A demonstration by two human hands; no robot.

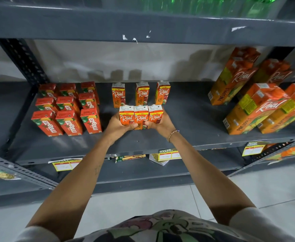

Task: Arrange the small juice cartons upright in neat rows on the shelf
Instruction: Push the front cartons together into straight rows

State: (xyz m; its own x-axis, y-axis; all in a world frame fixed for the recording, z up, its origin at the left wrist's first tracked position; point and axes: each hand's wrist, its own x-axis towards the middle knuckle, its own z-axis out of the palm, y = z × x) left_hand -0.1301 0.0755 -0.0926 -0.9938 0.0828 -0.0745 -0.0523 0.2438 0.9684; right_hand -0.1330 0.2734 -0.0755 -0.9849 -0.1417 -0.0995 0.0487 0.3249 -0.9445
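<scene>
three small cartons [141, 117] are squeezed together between left hand [119, 125] and right hand [160, 124]; even pressure should be kept, bases set flat on shelf [187, 119], aligned behind-row.

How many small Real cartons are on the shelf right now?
6. Three stand spaced apart in a back row. Three sit pressed together in front, held between the left hand and right hand. None appear hidden.

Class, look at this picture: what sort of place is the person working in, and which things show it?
Most likely a supermarket or grocery aisle. Yellow price tags printed "Super Market" hang on the edge of the grey metal shelf, which holds branded juice cartons in rows, with large pineapple juice packs alongside.
</scene>
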